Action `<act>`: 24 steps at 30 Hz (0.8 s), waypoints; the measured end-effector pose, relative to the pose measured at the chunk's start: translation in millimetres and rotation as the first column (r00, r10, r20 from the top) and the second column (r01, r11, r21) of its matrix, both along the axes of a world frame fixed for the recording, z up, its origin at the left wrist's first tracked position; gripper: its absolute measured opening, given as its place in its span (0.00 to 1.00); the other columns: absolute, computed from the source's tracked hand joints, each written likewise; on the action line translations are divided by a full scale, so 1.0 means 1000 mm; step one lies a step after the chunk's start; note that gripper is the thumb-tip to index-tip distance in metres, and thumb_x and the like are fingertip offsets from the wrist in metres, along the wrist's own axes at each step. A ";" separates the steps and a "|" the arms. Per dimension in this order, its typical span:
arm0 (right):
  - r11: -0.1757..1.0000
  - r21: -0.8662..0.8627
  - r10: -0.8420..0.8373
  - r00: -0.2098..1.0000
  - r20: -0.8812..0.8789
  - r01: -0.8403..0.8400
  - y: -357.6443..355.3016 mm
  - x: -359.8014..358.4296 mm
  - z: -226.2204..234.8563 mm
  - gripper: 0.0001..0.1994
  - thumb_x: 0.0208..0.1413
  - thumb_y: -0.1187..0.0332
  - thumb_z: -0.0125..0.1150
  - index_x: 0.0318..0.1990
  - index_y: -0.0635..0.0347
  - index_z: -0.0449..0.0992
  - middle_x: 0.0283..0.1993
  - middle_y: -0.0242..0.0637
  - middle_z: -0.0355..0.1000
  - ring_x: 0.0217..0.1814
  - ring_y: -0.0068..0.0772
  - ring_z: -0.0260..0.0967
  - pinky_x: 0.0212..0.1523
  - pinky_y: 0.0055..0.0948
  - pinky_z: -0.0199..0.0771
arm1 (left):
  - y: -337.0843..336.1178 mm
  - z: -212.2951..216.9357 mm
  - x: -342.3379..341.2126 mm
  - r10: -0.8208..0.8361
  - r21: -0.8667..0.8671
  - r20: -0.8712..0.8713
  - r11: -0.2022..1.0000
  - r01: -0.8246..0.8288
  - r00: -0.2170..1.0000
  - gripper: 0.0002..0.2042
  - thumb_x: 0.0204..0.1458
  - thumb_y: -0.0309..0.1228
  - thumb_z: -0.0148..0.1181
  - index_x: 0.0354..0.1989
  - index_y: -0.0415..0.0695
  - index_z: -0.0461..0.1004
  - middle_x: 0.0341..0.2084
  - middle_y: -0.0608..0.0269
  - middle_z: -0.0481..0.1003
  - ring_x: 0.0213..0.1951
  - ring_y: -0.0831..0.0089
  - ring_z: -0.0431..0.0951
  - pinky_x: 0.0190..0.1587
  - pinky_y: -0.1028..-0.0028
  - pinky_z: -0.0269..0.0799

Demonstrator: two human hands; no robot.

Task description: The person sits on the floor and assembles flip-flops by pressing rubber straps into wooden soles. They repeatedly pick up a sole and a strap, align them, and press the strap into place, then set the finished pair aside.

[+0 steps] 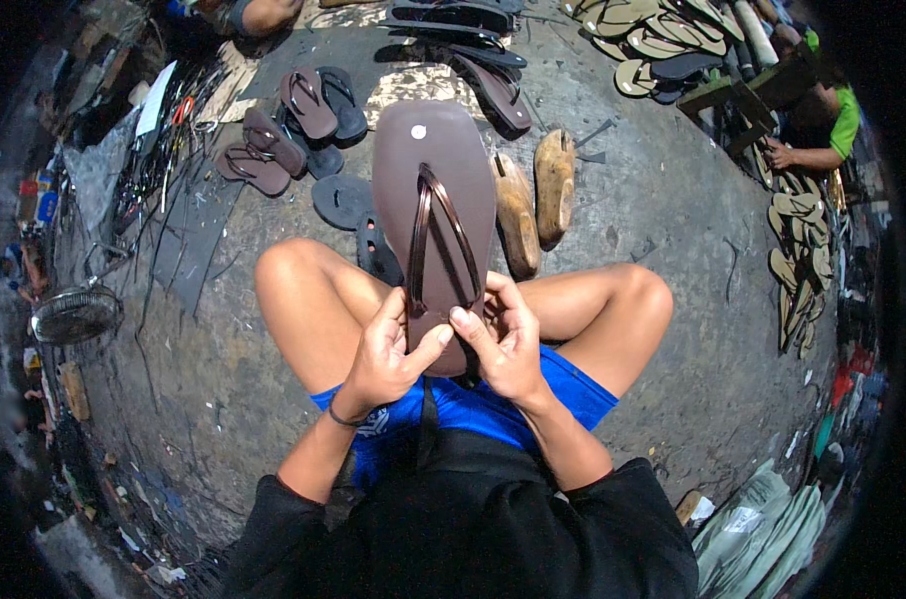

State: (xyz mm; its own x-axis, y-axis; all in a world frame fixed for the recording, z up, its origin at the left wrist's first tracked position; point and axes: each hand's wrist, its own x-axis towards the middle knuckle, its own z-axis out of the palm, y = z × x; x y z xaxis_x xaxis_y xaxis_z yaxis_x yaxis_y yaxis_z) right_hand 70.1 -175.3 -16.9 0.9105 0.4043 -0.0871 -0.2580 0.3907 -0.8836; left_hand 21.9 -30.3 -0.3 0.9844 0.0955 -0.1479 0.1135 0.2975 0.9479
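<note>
A dark brown flip-flop sandal [433, 170] stands up between my knees, its heel end held in both hands. My left hand [388, 354] grips the heel's left side, thumb pressed on the sole. My right hand [508, 344] holds the right side, its fingers at the back end of the glossy brown strap [435, 235]. The strap's two arms run from the toe post down to the heel sides. A small pale dot marks the sole near the toe.
Two wooden shoe lasts [533, 195] lie on the concrete floor beyond my right knee. Several dark sandals [303, 130] sit to the far left, soles and straps beyond. A small fan [73, 314] stands left. Another person in a green shirt [840, 125] works at far right beside tan soles [802, 250].
</note>
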 end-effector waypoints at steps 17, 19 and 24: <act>0.949 -0.264 -0.182 0.983 -0.007 0.173 -0.012 0.038 -0.030 0.18 0.65 0.77 0.48 0.61 0.67 0.59 0.45 0.42 0.71 0.25 0.19 0.71 0.23 0.20 0.76 | 0.011 -0.045 0.027 0.473 0.148 -0.128 0.878 -0.455 0.872 0.17 0.62 0.25 0.49 0.59 0.38 0.62 0.39 0.57 0.77 0.38 0.78 0.76 0.41 0.76 0.74; 0.939 -0.141 -0.313 0.949 0.024 0.313 -0.028 0.041 -0.035 0.16 0.65 0.78 0.44 0.59 0.66 0.61 0.48 0.42 0.71 0.29 0.22 0.74 0.30 0.21 0.79 | 0.034 -0.046 0.012 0.518 0.074 -0.042 0.855 -0.514 0.855 0.18 0.62 0.29 0.48 0.59 0.38 0.62 0.40 0.57 0.76 0.41 0.73 0.77 0.48 0.75 0.74; 0.964 -0.101 -0.212 0.939 0.269 0.246 -0.025 0.069 0.010 0.24 0.58 0.80 0.54 0.63 0.65 0.60 0.61 0.44 0.63 0.60 0.39 0.68 0.57 0.33 0.73 | 0.018 -0.004 0.013 0.394 0.286 -0.046 0.886 -0.366 0.918 0.15 0.63 0.25 0.50 0.57 0.38 0.64 0.28 0.68 0.72 0.25 0.82 0.72 0.27 0.80 0.73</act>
